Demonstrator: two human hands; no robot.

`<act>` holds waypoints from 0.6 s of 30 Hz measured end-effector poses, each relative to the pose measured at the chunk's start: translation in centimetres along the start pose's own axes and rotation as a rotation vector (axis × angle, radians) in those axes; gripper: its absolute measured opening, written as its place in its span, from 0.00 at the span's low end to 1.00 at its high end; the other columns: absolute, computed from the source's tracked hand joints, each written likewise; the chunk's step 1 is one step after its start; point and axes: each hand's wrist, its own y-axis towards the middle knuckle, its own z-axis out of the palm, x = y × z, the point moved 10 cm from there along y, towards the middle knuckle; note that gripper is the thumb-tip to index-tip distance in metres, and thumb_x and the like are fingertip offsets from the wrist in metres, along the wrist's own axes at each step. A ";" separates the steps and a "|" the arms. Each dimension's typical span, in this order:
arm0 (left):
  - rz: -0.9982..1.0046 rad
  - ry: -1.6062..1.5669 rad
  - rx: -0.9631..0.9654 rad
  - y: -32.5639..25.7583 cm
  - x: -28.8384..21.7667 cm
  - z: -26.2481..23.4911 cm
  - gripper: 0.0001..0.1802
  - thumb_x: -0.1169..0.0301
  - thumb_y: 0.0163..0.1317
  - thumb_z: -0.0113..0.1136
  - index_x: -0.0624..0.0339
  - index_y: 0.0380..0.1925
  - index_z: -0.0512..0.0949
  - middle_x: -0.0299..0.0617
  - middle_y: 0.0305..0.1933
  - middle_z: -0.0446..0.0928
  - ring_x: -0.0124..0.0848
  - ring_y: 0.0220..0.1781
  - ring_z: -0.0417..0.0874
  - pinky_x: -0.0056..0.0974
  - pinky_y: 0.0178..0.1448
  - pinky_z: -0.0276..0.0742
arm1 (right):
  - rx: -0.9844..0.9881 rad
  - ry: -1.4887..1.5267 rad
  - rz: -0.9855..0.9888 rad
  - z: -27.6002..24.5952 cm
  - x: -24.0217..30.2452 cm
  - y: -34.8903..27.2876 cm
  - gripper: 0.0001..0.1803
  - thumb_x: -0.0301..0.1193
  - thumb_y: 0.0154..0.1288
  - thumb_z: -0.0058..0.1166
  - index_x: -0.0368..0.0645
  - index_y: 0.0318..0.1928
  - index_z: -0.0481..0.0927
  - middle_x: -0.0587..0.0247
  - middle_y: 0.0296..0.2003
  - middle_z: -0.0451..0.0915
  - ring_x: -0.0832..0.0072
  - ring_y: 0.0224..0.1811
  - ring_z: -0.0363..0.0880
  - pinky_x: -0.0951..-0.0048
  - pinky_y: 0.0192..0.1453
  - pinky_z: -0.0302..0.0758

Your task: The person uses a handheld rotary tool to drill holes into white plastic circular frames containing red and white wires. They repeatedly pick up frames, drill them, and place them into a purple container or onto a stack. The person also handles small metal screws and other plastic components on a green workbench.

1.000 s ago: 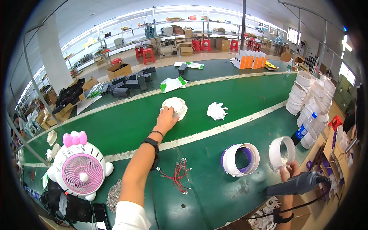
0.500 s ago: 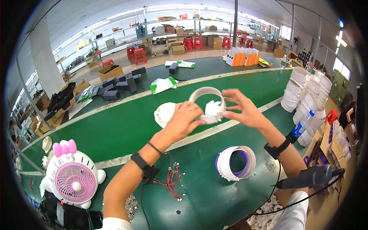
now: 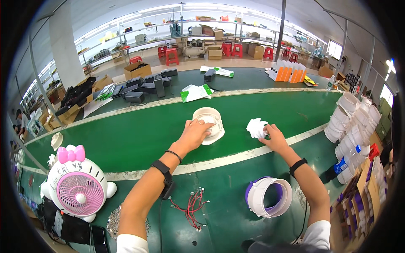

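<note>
On the green belt stands a white round plastic housing point(image 3: 215, 133), a ring-shaped wall over a wider base. My left hand point(image 3: 195, 134) grips its near left side, fingers reaching over the rim into the inside. Farther right, a white fan blade point(image 3: 255, 127) with several curved vanes is at the fingertips of my right hand point(image 3: 275, 138). Thumb and fingers pinch its right edge. Nearer to me, a white ring with a purple part point(image 3: 257, 198) lies on its side on the table. Red wires point(image 3: 193, 209) with small connectors lie left of it.
At the left stands a white and pink fan point(image 3: 80, 185), with small metal parts point(image 3: 114, 223) beside it. Stacked white rings point(image 3: 350, 118) and a bottle point(image 3: 341, 165) stand at the right. Dark boxes point(image 3: 145, 86) and a green-white packet point(image 3: 196, 92) lie beyond the belt.
The white ring held between both hands has moved left onto the base on the belt. My right hand has left the ring and taken the fan blade. The view has shifted slightly.
</note>
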 end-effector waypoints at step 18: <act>-0.028 -0.009 0.042 3.9 -1.8 1.8 0.24 0.67 0.72 0.52 0.43 0.67 0.73 0.47 0.46 0.78 0.44 0.53 0.75 0.47 0.58 0.61 | -0.263 -0.133 -0.024 -4.1 -0.2 -3.9 0.07 0.26 0.62 0.58 0.41 0.39 0.74 0.52 0.38 0.74 0.50 0.35 0.79 0.54 0.38 0.77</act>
